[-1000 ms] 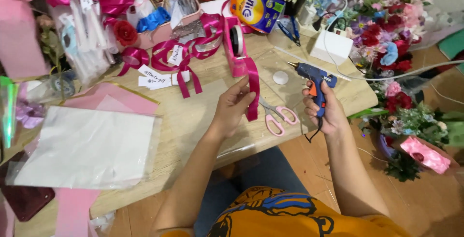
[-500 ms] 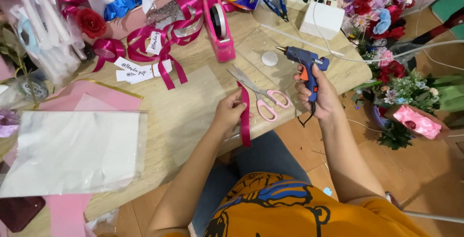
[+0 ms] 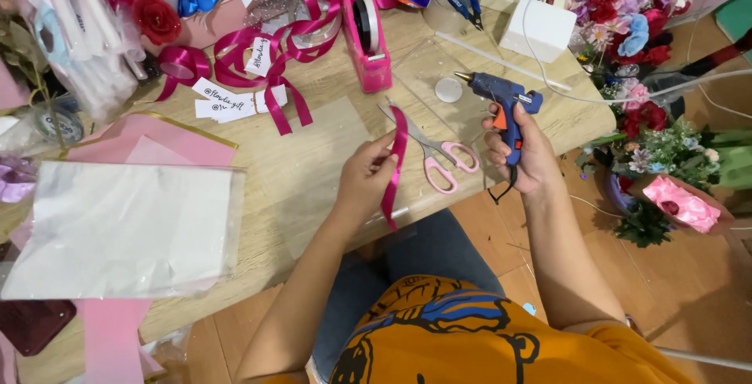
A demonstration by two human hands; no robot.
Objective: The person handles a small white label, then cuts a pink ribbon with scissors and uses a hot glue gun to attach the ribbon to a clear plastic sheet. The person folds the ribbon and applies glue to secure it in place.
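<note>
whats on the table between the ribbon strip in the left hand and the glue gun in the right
In the head view, pink-handled scissors lie on the table between the ribbon strip in the left hand and the glue gun in the right hand.

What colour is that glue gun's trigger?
Orange, on the blue glue gun in the right hand; head view.

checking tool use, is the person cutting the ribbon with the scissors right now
No: the pink-handled scissors lie untouched on the table, while the left hand holds the ribbon and the right hand a glue gun.

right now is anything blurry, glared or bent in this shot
Head view: even, soft light with faint shadows; left hand, magenta ribbon strip and blue glue gun in right hand are sharp; clear plastic sheet shows mild glare; wooden table edges bow from wide-angle distortion.
</note>
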